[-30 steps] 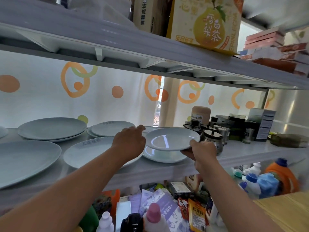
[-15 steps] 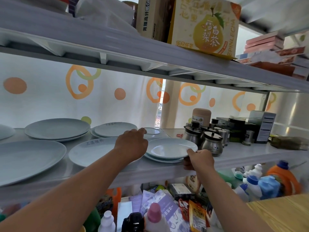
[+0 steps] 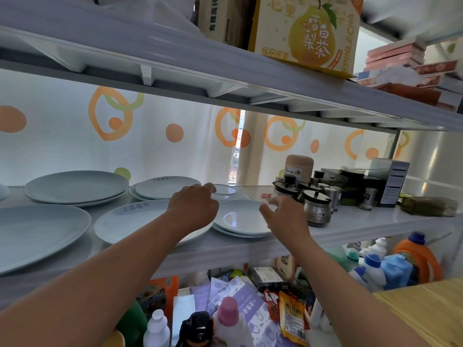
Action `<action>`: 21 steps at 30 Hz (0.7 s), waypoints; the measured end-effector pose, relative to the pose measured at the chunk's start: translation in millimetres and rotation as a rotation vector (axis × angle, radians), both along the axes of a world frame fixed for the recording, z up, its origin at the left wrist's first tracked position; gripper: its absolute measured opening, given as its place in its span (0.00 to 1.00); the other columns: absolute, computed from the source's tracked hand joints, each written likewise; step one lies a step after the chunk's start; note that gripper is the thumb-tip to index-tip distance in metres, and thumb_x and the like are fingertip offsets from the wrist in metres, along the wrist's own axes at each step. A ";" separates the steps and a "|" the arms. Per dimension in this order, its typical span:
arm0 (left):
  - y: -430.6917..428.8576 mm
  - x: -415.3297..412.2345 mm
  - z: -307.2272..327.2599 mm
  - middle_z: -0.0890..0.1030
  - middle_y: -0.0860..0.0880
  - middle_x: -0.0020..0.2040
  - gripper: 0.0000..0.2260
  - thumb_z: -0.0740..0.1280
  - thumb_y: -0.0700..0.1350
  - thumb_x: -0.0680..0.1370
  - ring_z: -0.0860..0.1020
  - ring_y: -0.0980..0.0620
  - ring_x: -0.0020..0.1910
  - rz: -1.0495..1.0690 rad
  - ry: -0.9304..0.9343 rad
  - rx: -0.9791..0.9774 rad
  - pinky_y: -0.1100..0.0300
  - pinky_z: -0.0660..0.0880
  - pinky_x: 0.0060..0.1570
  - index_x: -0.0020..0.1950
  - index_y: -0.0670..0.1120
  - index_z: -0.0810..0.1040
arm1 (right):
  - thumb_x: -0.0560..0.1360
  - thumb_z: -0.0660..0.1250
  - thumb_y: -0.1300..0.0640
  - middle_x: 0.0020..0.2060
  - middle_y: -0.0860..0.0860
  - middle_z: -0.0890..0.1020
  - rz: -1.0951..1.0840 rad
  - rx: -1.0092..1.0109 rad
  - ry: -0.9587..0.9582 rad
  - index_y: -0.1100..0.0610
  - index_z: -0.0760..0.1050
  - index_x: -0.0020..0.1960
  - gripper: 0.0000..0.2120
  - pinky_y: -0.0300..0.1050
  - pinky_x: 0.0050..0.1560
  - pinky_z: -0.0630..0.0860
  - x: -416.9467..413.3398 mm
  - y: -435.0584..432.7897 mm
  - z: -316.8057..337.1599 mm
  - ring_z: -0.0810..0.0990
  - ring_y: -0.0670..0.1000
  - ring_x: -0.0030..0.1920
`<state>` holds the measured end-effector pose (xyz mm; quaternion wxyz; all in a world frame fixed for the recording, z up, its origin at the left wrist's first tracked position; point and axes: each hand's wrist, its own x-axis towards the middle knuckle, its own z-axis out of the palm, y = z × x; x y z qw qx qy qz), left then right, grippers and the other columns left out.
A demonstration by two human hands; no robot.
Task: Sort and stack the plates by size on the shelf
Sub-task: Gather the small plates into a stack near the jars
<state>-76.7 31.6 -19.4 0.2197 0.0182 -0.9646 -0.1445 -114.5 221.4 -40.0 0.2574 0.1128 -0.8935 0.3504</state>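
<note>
Pale blue-white plates lie on the grey shelf (image 3: 250, 249). A small stack of two plates (image 3: 241, 219) sits at the front, between my hands. My right hand (image 3: 280, 216) hovers over its right rim with fingers spread, holding nothing. My left hand (image 3: 194, 205) rests by its left rim, fingertips reaching toward a tiny saucer (image 3: 225, 190) behind; its grip is hidden. Left of it lies a lettered medium plate (image 3: 130, 221), a big plate (image 3: 37, 234), a rear large stack (image 3: 75, 187) and a rear medium stack (image 3: 165, 187).
Black-lidded glass jars (image 3: 315, 209) stand right beside the small stack, with more jars and boxes (image 3: 390, 181) behind. The upper shelf (image 3: 225, 68) hangs low overhead, carrying a yellow carton (image 3: 308, 33). Bottles (image 3: 416, 259) and packets crowd the level below.
The plate I held up with both hands has come down onto the small plate below it. My right hand has let go and lifted over the rim, fingers apart.
</note>
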 end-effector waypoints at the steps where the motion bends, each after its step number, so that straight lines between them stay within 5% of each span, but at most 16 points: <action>1: -2.9 -0.8 0.2 0.75 0.45 0.65 0.19 0.57 0.46 0.77 0.73 0.44 0.63 0.000 0.001 0.000 0.51 0.70 0.62 0.68 0.50 0.69 | 0.74 0.64 0.51 0.52 0.57 0.82 0.034 0.013 0.002 0.61 0.76 0.59 0.18 0.44 0.54 0.73 -1.2 -5.2 3.0 0.80 0.56 0.54; 16: -53.6 -36.1 15.1 0.77 0.46 0.64 0.18 0.59 0.48 0.76 0.74 0.45 0.63 0.088 -0.074 -0.061 0.53 0.69 0.62 0.65 0.50 0.72 | 0.70 0.68 0.57 0.53 0.59 0.79 0.229 0.296 0.012 0.61 0.76 0.58 0.17 0.40 0.51 0.69 -66.4 -86.2 19.2 0.77 0.56 0.54; 21: -55.7 -53.7 15.7 0.77 0.44 0.64 0.17 0.59 0.48 0.76 0.74 0.44 0.61 0.114 -0.115 -0.115 0.53 0.71 0.60 0.65 0.48 0.73 | 0.69 0.70 0.55 0.57 0.59 0.77 0.241 0.377 -0.036 0.60 0.75 0.60 0.21 0.49 0.59 0.73 -89.6 -107.3 17.0 0.76 0.57 0.57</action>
